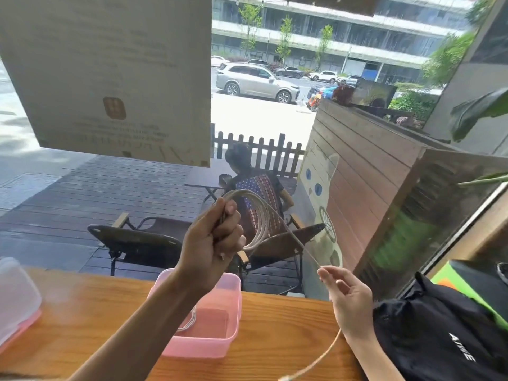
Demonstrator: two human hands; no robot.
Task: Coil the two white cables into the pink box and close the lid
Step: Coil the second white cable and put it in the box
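Observation:
My left hand [213, 243] is raised above the pink box [220, 343] and grips several loops of a white cable [261, 215]. The cable's free length runs down and right to my right hand [345, 295], which pinches it between thumb and fingertips. From there the tail hangs over the table's front, its plug end [287, 378] near the bottom edge. Inside the open pink box lies a second coiled white cable [189, 320], partly hidden by my left forearm. The box's clear lid with pink rim [16, 301] rests at the far left of the wooden table [275, 325].
A black bag [439, 334] lies on the table to the right of my right hand. Beyond the table is a window; outside are chairs, a seated person and a wooden planter. A paper sign hangs on the glass, upper left.

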